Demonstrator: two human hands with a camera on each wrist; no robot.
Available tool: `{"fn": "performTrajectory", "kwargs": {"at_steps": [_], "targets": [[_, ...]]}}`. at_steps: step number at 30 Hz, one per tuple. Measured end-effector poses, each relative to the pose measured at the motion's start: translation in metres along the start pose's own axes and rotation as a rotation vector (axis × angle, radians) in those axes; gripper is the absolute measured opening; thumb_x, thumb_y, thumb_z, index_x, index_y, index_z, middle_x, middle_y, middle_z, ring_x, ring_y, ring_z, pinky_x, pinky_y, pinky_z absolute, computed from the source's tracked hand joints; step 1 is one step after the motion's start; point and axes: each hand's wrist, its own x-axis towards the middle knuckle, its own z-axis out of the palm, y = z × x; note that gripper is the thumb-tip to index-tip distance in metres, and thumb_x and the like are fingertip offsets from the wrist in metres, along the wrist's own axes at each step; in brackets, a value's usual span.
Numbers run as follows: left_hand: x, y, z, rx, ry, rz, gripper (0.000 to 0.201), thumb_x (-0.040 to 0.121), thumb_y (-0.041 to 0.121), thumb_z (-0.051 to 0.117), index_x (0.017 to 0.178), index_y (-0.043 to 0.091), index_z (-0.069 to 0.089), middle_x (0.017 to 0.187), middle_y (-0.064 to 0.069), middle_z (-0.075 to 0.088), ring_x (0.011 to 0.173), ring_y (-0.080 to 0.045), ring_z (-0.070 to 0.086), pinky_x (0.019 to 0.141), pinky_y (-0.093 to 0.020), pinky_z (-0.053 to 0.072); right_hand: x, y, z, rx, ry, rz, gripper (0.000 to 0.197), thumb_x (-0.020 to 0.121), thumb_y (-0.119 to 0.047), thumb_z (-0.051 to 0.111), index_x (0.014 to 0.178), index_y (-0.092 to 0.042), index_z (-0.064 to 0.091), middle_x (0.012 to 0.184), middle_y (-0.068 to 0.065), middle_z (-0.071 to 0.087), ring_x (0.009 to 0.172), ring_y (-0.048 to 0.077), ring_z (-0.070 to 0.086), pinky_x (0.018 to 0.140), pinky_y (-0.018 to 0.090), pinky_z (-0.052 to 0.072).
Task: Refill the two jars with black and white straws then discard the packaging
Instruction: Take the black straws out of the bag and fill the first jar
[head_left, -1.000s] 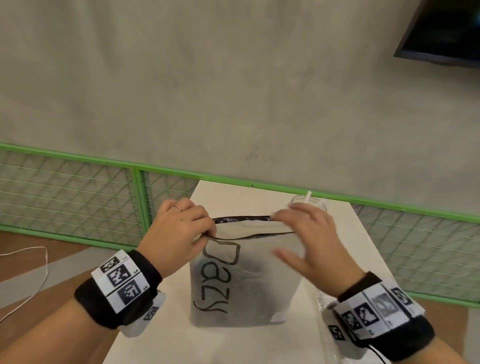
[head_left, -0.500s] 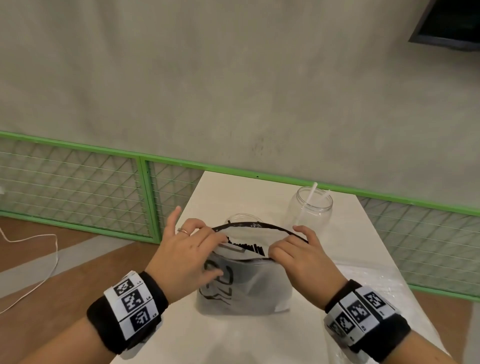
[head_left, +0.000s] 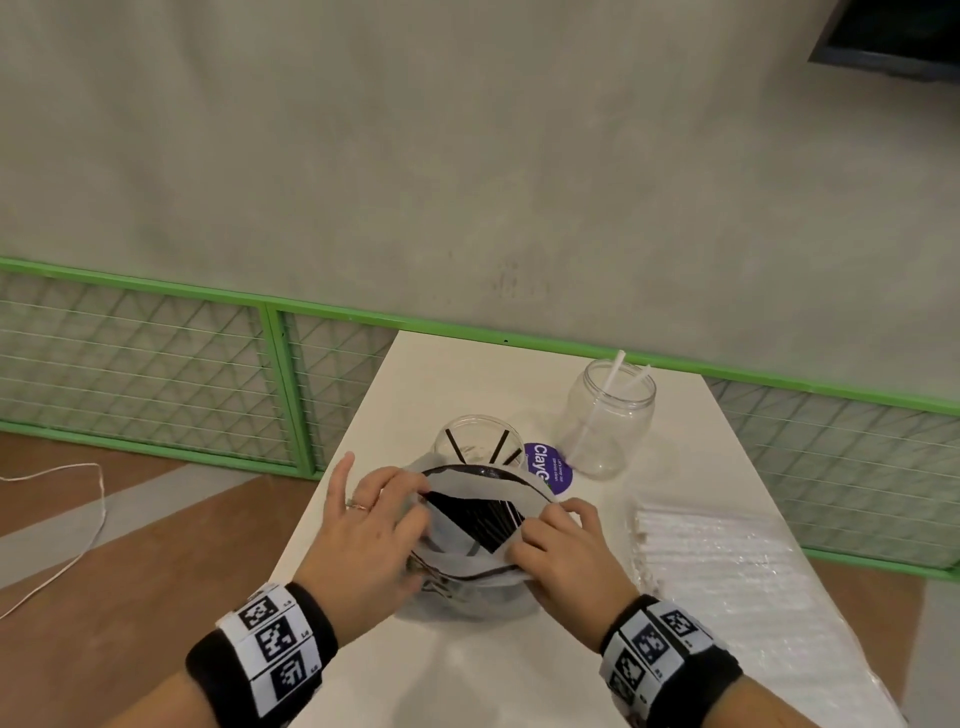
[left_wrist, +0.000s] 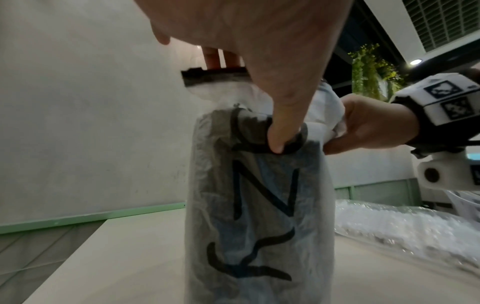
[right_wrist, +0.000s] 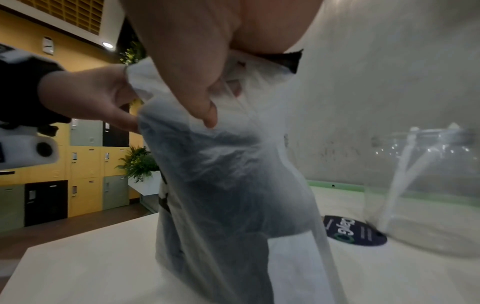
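On one table (head_left: 467, 675) — two jars (head_left: 610, 415), two hands (head_left: 363, 525) each gripping one bag (head_left: 467, 587) of black straws (head_left: 478, 519).

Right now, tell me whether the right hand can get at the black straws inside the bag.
Probably yes. Both the left hand and the right hand hold the bag mouth spread, and the black straws lie exposed in the opening beside the right fingers. But it must first release the rim it pinches.
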Motion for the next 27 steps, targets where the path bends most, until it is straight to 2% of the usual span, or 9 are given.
{"fn": "performTrajectory", "kwargs": {"at_steps": [2, 4, 9, 12, 15, 19, 22, 24, 27], "targets": [[0.004, 0.005, 0.005, 0.015, -0.052, 0.056, 0.058, 0.053, 0.042, 0.079, 0.105, 0.025, 0.058, 0.132, 0.000, 0.049, 0.127, -0.028, 0.041, 0.102, -0.071, 0.021, 0.000, -0.003, 0.005, 0.029, 0.047, 0.026, 0.023, 0.069, -0.013, 0.054, 0.084, -0.029, 0.047, 0.080, -0.010, 0.053, 0.081, 0.015, 0.044, 0.088, 0.036, 0.030], [0.009, 0.008, 0.014, 0.031, -0.053, 0.131, 0.052, 0.064, 0.025, 0.069, 0.115, 0.028, 0.057, 0.130, 0.003, 0.053, 0.129, -0.027, 0.041, 0.098, -0.073, 0.024, -0.002, -0.006, 0.009, 0.065, 0.046, 0.033, 0.021, 0.069, -0.015, 0.052, 0.085, -0.029, 0.047, 0.086, -0.009, 0.055, 0.085, 0.015, 0.045, 0.090, 0.037, 0.031], [0.014, 0.006, 0.033, 0.033, 0.008, 0.120, 0.031, 0.068, 0.013, 0.058, 0.095, 0.028, 0.062, 0.090, 0.009, 0.062, 0.094, -0.021, 0.057, 0.098, -0.049, 0.032, -0.015, -0.013, 0.009, 0.162, -0.119, 0.013, 0.017, 0.073, -0.036, 0.058, 0.087, -0.028, 0.055, 0.098, -0.013, 0.059, 0.100, 0.013, 0.052, 0.101, 0.042, 0.029], [0.014, 0.007, 0.039, -0.024, 0.000, 0.087, 0.031, 0.071, 0.013, 0.047, 0.095, 0.028, 0.059, 0.090, 0.008, 0.062, 0.089, -0.021, 0.057, 0.089, -0.040, 0.037, -0.021, -0.020, 0.006, 0.256, -0.183, 0.020, 0.026, 0.088, -0.049, 0.047, 0.088, -0.028, 0.061, 0.094, -0.016, 0.061, 0.099, 0.009, 0.052, 0.107, 0.040, 0.023], [0.013, 0.007, 0.040, -0.066, 0.028, 0.065, 0.028, 0.071, 0.014, 0.039, 0.093, 0.027, 0.051, 0.087, 0.007, 0.062, 0.088, -0.020, 0.050, 0.088, -0.038, 0.037, -0.017, -0.025, 0.004, 0.342, -0.152, 0.101, 0.025, 0.098, -0.038, 0.031, 0.098, -0.030, 0.056, 0.086, -0.014, 0.064, 0.086, 0.008, 0.057, 0.107, 0.034, 0.020], [0.011, 0.006, 0.040, -0.177, 0.103, 0.033, 0.022, 0.068, 0.008, 0.040, 0.084, 0.022, 0.041, 0.083, 0.000, 0.060, 0.082, -0.020, 0.046, 0.083, -0.034, 0.041, -0.004, -0.027, 0.006, 0.335, -0.068, 0.172, 0.010, 0.092, -0.031, 0.044, 0.099, -0.031, 0.050, 0.088, -0.015, 0.064, 0.079, 0.008, 0.061, 0.096, 0.028, 0.031], [0.009, 0.004, 0.040, -0.218, 0.115, 0.090, 0.026, 0.060, 0.000, 0.058, 0.074, 0.018, 0.046, 0.089, -0.004, 0.061, 0.087, -0.020, 0.046, 0.086, -0.030, 0.033, 0.000, -0.029, 0.006, 0.238, -0.147, 0.134, 0.016, 0.080, -0.047, 0.053, 0.086, -0.032, 0.058, 0.086, -0.014, 0.057, 0.077, 0.008, 0.059, 0.088, 0.028, 0.031], [0.004, 0.003, 0.038, -0.220, 0.050, 0.113, 0.028, 0.058, 0.003, 0.068, 0.072, 0.020, 0.049, 0.101, -0.005, 0.061, 0.101, -0.022, 0.049, 0.099, -0.037, 0.032, -0.001, -0.030, 0.009, 0.189, -0.210, 0.159, 0.030, 0.073, -0.061, 0.051, 0.083, -0.037, 0.064, 0.085, -0.012, 0.053, 0.078, 0.010, 0.058, 0.087, 0.031, 0.028], [-0.010, 0.008, 0.026, -0.151, -0.160, 0.063, 0.016, 0.063, 0.031, 0.067, 0.073, 0.028, 0.055, 0.130, -0.001, 0.052, 0.131, -0.026, 0.039, 0.108, -0.062, 0.022, -0.006, -0.032, 0.015, 0.097, -0.281, 0.188, 0.039, 0.069, -0.070, 0.048, 0.083, -0.041, 0.069, 0.089, -0.010, 0.052, 0.085, 0.014, 0.056, 0.092, 0.037, 0.027]]}}
